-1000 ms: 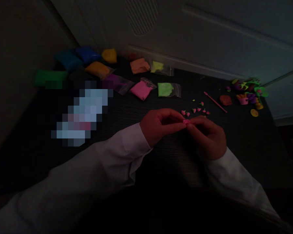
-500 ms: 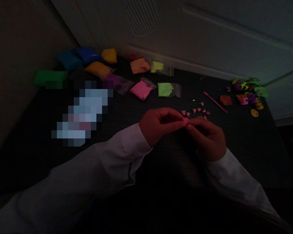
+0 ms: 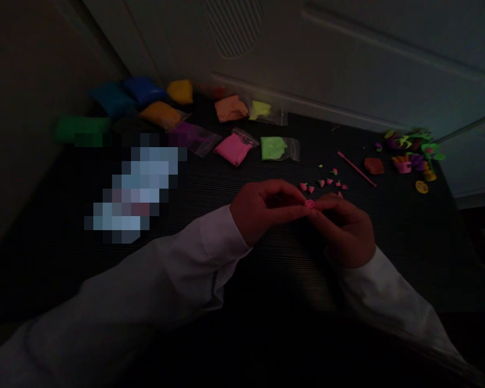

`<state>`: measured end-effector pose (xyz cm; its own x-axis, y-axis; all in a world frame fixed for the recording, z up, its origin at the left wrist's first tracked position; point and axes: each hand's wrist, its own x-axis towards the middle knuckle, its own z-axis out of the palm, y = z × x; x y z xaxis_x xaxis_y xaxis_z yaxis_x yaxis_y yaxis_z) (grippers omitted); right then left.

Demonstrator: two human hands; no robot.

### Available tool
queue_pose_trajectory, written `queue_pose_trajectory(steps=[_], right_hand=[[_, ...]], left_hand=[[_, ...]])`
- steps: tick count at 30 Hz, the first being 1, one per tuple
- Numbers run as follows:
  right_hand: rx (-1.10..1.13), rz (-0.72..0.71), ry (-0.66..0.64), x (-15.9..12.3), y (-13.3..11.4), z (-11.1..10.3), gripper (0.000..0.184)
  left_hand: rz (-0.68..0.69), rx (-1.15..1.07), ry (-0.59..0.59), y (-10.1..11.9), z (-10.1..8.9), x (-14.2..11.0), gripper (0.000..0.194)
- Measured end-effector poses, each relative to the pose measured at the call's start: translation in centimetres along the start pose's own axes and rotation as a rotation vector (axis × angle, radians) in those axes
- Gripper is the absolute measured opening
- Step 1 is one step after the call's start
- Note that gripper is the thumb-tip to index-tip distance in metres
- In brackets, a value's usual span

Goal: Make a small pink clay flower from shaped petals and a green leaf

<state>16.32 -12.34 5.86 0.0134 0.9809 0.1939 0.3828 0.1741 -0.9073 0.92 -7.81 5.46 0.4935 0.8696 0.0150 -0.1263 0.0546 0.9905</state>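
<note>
A small piece of pink modelling clay (image 3: 309, 204) is pinched between the fingertips of both hands above the dark table. My left hand (image 3: 264, 207) grips it from the left, thumb and index finger closed. From the right, my right hand (image 3: 343, 226) holds the same piece with thumb and forefinger. Just beyond the fingertips lie several tiny pink clay pieces with green tops (image 3: 321, 184), like little strawberries; some are partly covered by the right hand. A thin pink modelling tool (image 3: 356, 168) rests behind them, beside a reddish-brown lump of clay (image 3: 374, 165).
Bags of pink clay (image 3: 234, 149) and light green clay (image 3: 273, 148) lie behind my hands. More coloured clay packs, such as a blue one (image 3: 144, 90), are at the back left. A blurred-out bright object (image 3: 145, 178) sits left. Finished-looking clay figures (image 3: 416, 156) stand at the right edge.
The pink clay piece has turned slightly between my fingertips and sits a touch lower and to the right. Both hands stay almost in place; the things on the table have not moved.
</note>
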Motion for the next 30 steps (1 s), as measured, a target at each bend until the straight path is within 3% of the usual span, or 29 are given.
queue_pose_trajectory(steps=[16, 26, 30], right_hand=[[0.053, -0.070, -0.020, -0.04, -0.14, -0.16, 0.006], [0.158, 0.007, -0.117, -0.10, -0.07, -0.11, 0.009], [0.182, 0.012, -0.074, -0.10, -0.06, 0.01, 0.008]], left_hand=[[0.024, -0.088, -0.097, 0.02, -0.26, -0.09, 0.014], [0.168, 0.090, -0.061, 0.06, -0.53, -0.03, 0.017], [0.177, 0.101, -0.055, -0.07, -0.47, 0.00, 0.023]])
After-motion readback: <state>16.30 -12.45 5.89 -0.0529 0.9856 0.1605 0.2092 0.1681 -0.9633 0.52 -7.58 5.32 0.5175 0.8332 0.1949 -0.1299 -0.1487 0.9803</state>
